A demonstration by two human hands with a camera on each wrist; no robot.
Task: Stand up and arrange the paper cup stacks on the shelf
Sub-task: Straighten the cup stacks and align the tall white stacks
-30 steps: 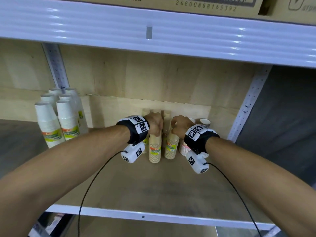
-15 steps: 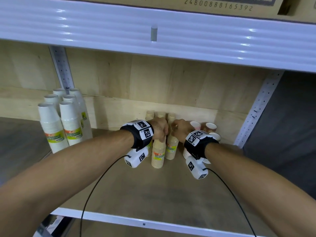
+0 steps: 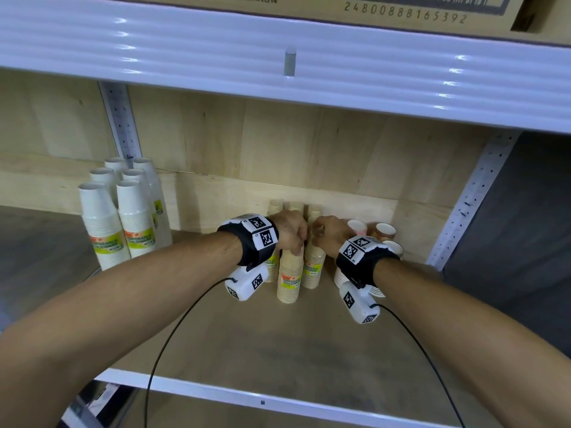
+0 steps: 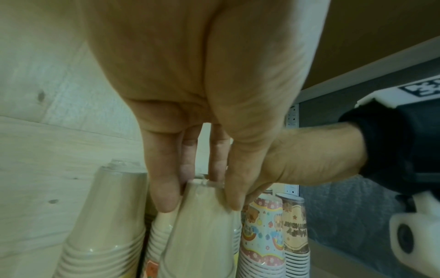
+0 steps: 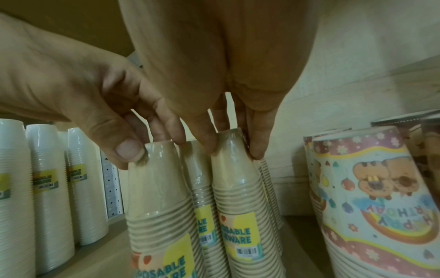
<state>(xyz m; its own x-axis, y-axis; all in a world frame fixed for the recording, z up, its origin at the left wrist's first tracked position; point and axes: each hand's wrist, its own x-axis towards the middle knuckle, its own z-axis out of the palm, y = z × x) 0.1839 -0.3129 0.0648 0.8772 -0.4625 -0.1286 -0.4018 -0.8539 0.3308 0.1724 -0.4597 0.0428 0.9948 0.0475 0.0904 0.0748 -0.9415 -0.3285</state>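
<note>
Left hand [image 3: 290, 233] and right hand [image 3: 329, 234] pinch 2 upright tan cup stacks [image 3: 289, 281].

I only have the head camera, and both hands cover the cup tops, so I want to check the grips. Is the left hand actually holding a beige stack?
Observer: Yes. In the left wrist view, the left hand pinches the top of the front beige cup stack between its thumb and fingertips.
Operator: And the right hand?
Observer: The right wrist view shows the right hand gripping the top of the neighbouring beige cup stack, thumb on one side and fingers on the other.
Operator: What are the patterned cups further right?
Observer: That is a birthday cup stack with cartoon animals. Its lettering reads upside down.
</note>
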